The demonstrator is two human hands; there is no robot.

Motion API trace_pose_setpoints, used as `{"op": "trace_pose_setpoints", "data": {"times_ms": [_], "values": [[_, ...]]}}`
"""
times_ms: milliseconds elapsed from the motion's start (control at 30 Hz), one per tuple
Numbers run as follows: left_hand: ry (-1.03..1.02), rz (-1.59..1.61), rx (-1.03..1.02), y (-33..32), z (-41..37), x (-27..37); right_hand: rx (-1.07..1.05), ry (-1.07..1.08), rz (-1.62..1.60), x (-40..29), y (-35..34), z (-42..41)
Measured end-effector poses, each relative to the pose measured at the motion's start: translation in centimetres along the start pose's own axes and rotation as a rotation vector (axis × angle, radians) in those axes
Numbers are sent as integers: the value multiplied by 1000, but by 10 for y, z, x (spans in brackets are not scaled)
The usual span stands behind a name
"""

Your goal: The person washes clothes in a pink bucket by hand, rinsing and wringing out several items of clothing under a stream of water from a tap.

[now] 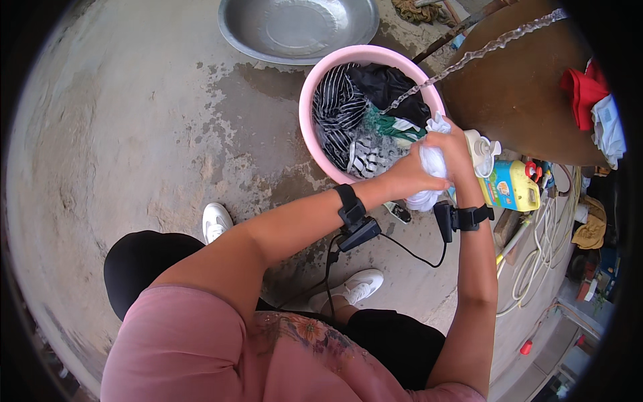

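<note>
A bunched, twisted white cloth point(433, 163) is gripped in both hands over the near right rim of a pink plastic tub point(314, 135). My left hand point(413, 173) closes round its lower part, and my right hand point(454, 148) holds it higher up, close beside the left. Inside the tub lie a black-and-white striped garment point(341, 98), a black garment point(392, 90) and a green-and-white cloth point(392, 125), wet and partly in water. A stream of water point(467, 58) falls into the tub from the upper right.
A metal basin point(301, 25) stands beyond the tub. To the right are a large brown vat point(522, 95) with red cloth point(582, 98) on it, a white pump bottle point(481, 151), a yellow detergent jug point(512, 186) and a coiled hose point(540, 256). Wet patches mark the concrete floor point(125, 151).
</note>
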State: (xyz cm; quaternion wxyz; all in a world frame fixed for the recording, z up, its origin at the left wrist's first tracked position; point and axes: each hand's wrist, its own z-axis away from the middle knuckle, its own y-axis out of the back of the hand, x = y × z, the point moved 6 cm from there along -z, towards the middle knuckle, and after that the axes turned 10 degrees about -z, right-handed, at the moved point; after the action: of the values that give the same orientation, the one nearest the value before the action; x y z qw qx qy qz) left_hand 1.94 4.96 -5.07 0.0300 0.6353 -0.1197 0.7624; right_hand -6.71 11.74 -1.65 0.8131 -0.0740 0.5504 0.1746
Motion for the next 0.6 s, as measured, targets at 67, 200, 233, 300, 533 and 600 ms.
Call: {"op": "trace_pose_setpoints", "data": {"times_ms": [67, 200, 233, 300, 533, 600], "values": [[1, -58, 48, 0, 4, -8, 3, 39, 210, 5, -12, 1], [-47, -251, 99, 4, -6, -34, 51, 176, 500, 6, -28, 1], [-14, -283, 73, 3, -6, -40, 63, 193, 500, 9, -30, 3], [23, -279, 57, 1, -3, -40, 98, 233, 507, 12, -26, 7], [45, 654, -112, -3, -8, 49, 335, 136, -81, -28, 66, 32], [-80, 610, -11, -4, -16, 64, 510, 171, -18, -47, 83, 58]]}}
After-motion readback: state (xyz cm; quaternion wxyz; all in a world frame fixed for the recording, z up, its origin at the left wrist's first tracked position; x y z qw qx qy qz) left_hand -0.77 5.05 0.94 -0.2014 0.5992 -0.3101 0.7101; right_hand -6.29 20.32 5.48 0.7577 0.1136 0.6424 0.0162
